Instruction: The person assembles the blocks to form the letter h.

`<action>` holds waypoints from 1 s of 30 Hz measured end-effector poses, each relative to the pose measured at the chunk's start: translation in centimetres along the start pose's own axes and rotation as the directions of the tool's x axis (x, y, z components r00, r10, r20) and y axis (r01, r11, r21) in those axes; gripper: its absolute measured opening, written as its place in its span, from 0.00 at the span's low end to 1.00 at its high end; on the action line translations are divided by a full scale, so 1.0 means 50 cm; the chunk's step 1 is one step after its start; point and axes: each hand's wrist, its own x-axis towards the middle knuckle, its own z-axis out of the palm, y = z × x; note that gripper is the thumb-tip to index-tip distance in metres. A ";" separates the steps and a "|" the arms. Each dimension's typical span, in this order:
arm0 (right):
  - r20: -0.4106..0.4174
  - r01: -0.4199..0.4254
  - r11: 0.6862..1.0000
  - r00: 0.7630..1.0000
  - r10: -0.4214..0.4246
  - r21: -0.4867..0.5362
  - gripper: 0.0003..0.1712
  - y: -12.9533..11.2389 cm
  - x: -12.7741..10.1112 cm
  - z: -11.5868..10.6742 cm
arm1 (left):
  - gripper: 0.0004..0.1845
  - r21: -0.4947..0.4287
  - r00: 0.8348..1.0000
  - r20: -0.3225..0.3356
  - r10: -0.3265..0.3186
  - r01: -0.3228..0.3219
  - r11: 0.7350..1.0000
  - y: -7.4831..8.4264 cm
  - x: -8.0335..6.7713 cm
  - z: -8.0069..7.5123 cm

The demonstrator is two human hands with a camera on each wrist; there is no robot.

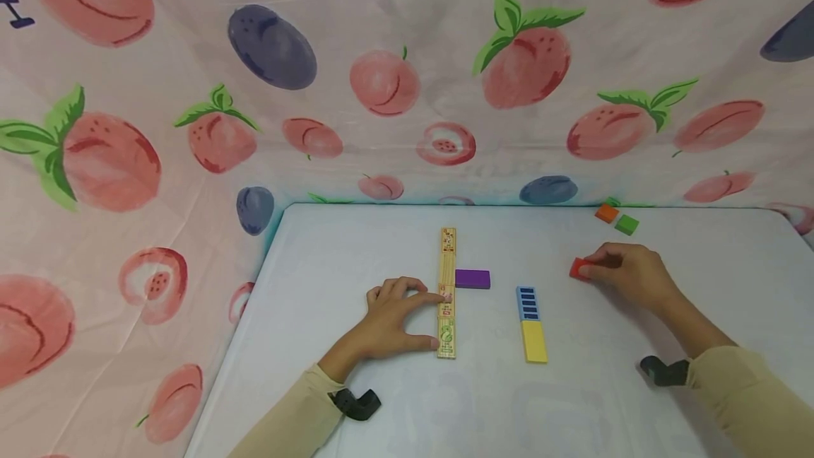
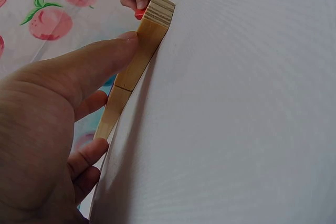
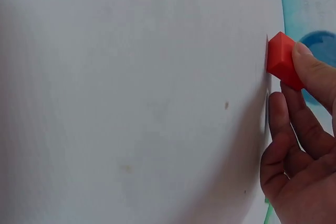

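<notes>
A red block (image 3: 281, 59) is over the right part of the desk (image 1: 458, 408), pinched between thumb and fingers of the right hand (image 1: 631, 273) (whether it touches the surface, I cannot tell). Just beyond are orange (image 1: 607, 213) and green (image 1: 627, 225) blocks. The left hand (image 1: 388, 320), thumb and forefinger spread apart, touches a row of printed wooden tiles (image 1: 447, 271). A purple block (image 1: 473, 279) sits against that row; between the hands, a blue tile (image 1: 528, 304) meets a yellow one (image 1: 535, 342). Fruit-patterned cloth (image 1: 407, 27) rises behind.
</notes>
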 end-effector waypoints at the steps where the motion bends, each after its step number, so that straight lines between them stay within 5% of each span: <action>1: 0.009 -0.004 1.000 1.000 0.004 0.013 0.14 -0.002 0.000 0.002 | 0.36 0.000 1.000 0.000 -0.001 0.001 1.000 0.000 0.000 0.000; 21: 0.097 0.009 0.986 0.995 -0.025 0.169 0.13 -0.087 0.009 0.043 | 0.36 0.002 1.000 0.005 -0.008 0.008 1.000 0.003 -0.001 -0.001; 30: 0.114 -0.011 0.987 0.993 -0.008 0.160 0.13 -0.107 0.019 0.059 | 0.36 -0.002 1.000 0.010 -0.003 0.003 1.000 0.004 -0.001 -0.004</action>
